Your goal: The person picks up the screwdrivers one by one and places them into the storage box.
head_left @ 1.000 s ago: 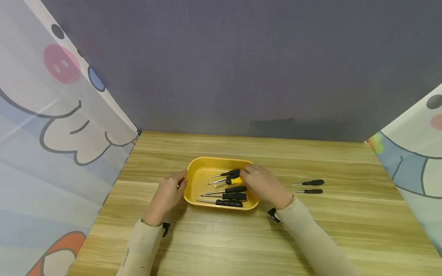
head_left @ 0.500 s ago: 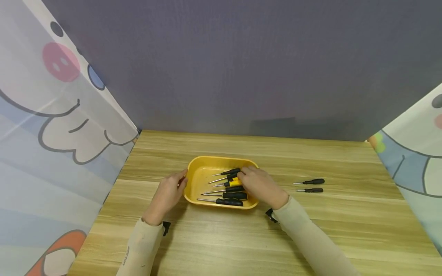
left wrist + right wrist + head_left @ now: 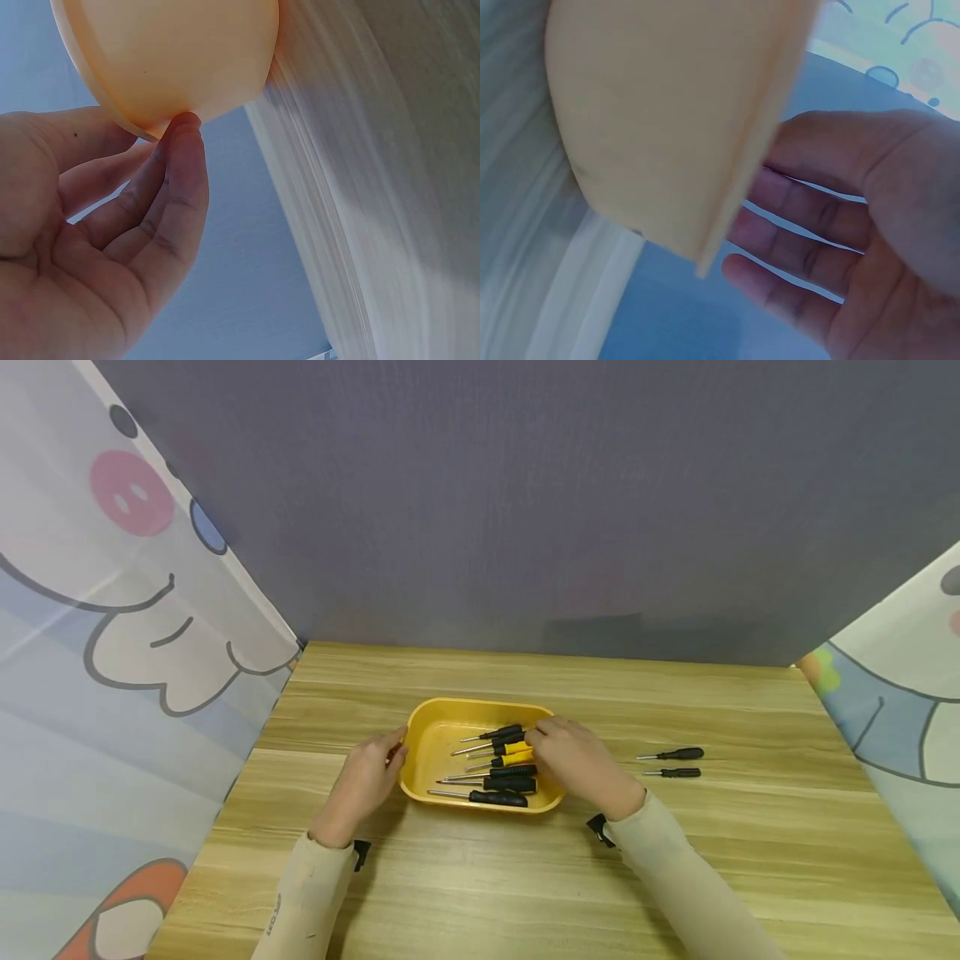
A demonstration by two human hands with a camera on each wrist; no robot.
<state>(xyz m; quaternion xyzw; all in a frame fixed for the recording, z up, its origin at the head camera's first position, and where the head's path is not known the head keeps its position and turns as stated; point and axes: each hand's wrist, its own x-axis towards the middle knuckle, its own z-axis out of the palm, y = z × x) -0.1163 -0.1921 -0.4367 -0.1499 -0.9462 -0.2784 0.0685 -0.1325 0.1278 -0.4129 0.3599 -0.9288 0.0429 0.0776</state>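
In the head view, a yellow plastic tray (image 3: 431, 735) stands on the wooden table. Inside it lie several screwdrivers, their shafts mostly pointing left: a black-handled screwdriver (image 3: 498, 798) nearest the front and two with yellow handles side by side, including this yellow screwdriver (image 3: 517, 759). My left hand (image 3: 369, 777) pinches the tray's left rim between thumb and fingers, as the left wrist view confirms. My right hand (image 3: 577, 760) reaches over the right rim beside the yellow handles. The tray wall (image 3: 660, 112) hides some of its fingertips in the right wrist view, and any grip with them.
Right of the tray, two small black screwdrivers lie on the table, one behind the other: the rear screwdriver (image 3: 678, 754) and the front screwdriver (image 3: 678, 772). A grey partition (image 3: 480, 527) rises behind the table (image 3: 480, 893). Printed curtains (image 3: 150, 693) hang at both sides.
My right hand shifted slightly left, then back right. The two yellow handles now show as separate, parallel ones, where one showed clearly before. My left hand stayed at the rim.
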